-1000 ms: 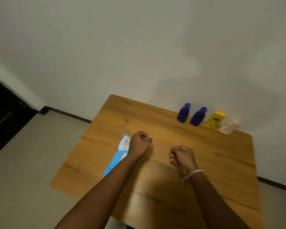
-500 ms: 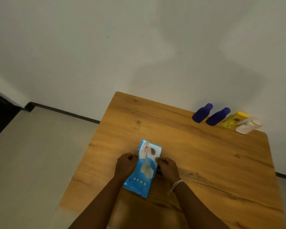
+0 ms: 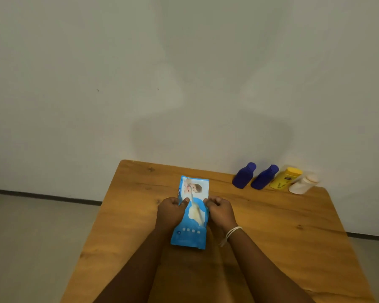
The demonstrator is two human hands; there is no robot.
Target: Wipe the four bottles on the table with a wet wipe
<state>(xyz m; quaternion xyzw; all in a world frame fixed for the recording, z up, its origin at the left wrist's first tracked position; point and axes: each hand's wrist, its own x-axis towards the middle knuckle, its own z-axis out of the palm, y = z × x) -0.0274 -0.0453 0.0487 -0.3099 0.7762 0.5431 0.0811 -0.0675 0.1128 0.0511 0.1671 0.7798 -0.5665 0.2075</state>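
- Four bottles in a row at the counter's [image 3: 271, 237] far right edge, by the wall: two blue [image 3: 243, 175] [image 3: 264, 177], one yellow [image 3: 285, 178], one white [image 3: 303, 183], each touching or just beside the next
- Blue wipes pack [image 3: 193, 212] lying lengthwise mid-counter, well apart from the bottles, baby picture at its far end, pale flap in the middle
- Left hand [image 3: 170, 213] curled on the pack's left edge, thumb pressed on top, pinching that side
- Right hand [image 3: 219, 212] curled on the pack's right edge, fingers folded in, gripping that side; white cord [image 3: 232, 232] round its wrist
- Both forearms stretched over the near counter
- No loose wipe seen; pack's flap open or closed, cannot tell
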